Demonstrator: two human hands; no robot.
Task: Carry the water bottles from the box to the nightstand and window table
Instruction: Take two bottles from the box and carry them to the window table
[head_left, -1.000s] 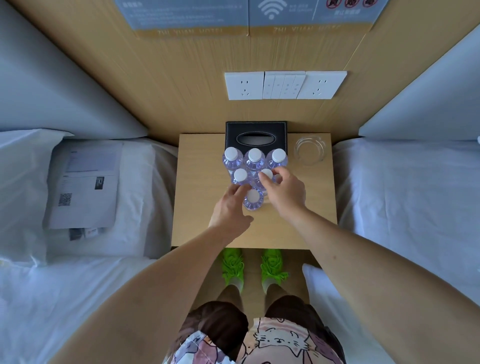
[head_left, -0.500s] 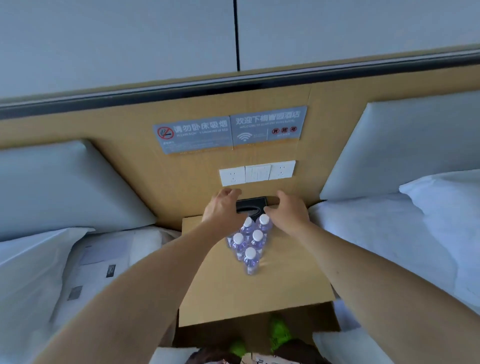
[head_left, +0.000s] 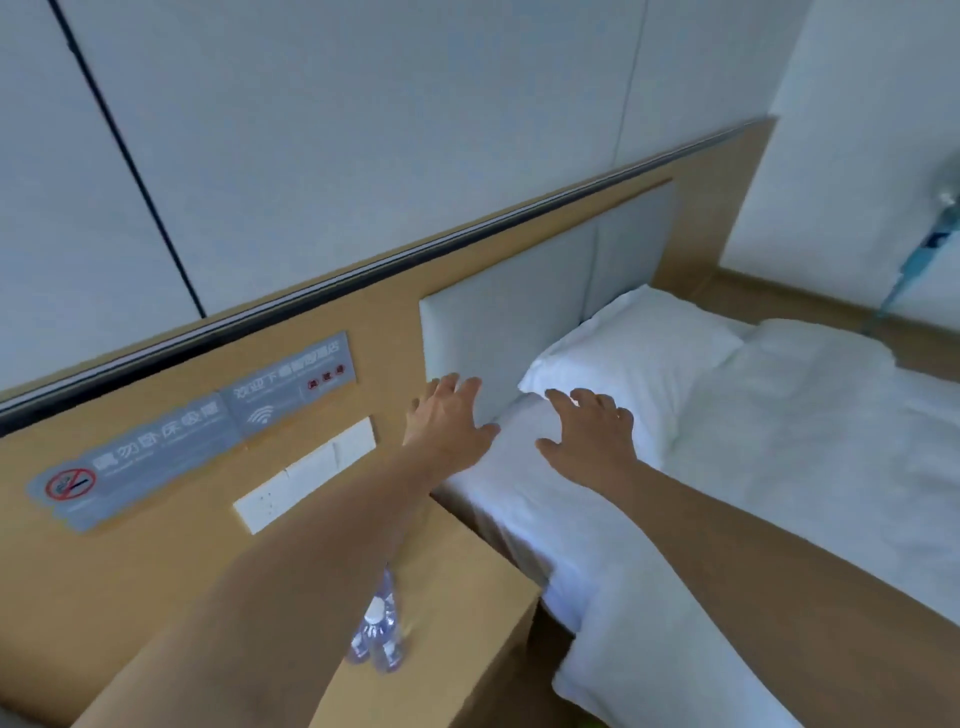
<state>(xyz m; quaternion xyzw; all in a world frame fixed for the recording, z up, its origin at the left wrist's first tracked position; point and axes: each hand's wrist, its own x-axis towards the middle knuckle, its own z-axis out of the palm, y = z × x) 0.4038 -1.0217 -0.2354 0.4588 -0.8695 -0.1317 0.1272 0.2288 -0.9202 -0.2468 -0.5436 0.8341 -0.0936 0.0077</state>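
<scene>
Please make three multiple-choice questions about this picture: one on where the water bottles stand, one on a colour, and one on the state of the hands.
1. Where do the water bottles stand?
A. on the bed
B. on the nightstand
C. on the floor

2. What colour is the pillow?
A. white
B. green
C. black

3. How are the hands?
A. both grip bottles
B. one grips a pillow
C. both open, holding nothing

Answers: 1 B, the bottles rest on the wooden nightstand under the left forearm. 2 A, it is plain white. 3 C, the left hand and right hand have spread fingers.
</scene>
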